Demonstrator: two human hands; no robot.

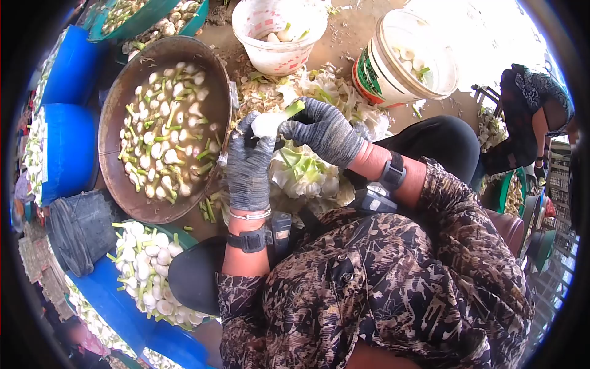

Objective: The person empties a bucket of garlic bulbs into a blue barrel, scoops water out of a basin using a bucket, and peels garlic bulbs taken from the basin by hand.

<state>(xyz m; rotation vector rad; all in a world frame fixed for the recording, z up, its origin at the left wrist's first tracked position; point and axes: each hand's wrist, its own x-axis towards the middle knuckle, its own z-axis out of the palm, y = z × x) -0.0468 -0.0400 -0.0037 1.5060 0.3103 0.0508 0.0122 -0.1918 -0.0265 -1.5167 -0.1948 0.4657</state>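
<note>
A white bulb with a short green stem [267,125] is held up between both gloved hands, above a heap of peelings [307,172]. My left hand [250,163], in a grey glove, has its fingers wrapped round the bulb's left side. My right hand [322,132], also gloved in grey, pinches at the bulb's right side below the stem. Left of the hands is a wide brown basin [106,132] of murky water with many bulbs floating in it.
A white bucket [279,58] and a larger lidless bucket [369,77] at the top hold some bulbs. Blue tubs [70,154], a black bucket [83,224] and piled bulbs [150,270] lie at left. Another person [534,111] is at far right.
</note>
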